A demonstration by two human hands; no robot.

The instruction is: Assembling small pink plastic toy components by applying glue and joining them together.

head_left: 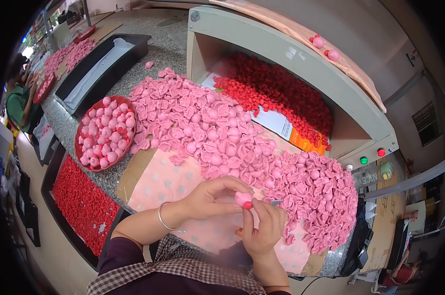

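Left hand (pixel 210 196): grip closed on pink piece (pixel 242 198), above surface's near edge.
Right hand (pixel 263 227): red cap (pixel 247 205) pinched against piece.
Pink heap (pixel 242 147): mid-surface.
Bowl (pixel 81 132): left edge.

Both hands, left hand (pixel 210 196) and right hand (pixel 264 223), pinch a small pink rubber piece with red tip (pixel 243 199) beside a heap of pink rubber pieces (pixel 232 137).
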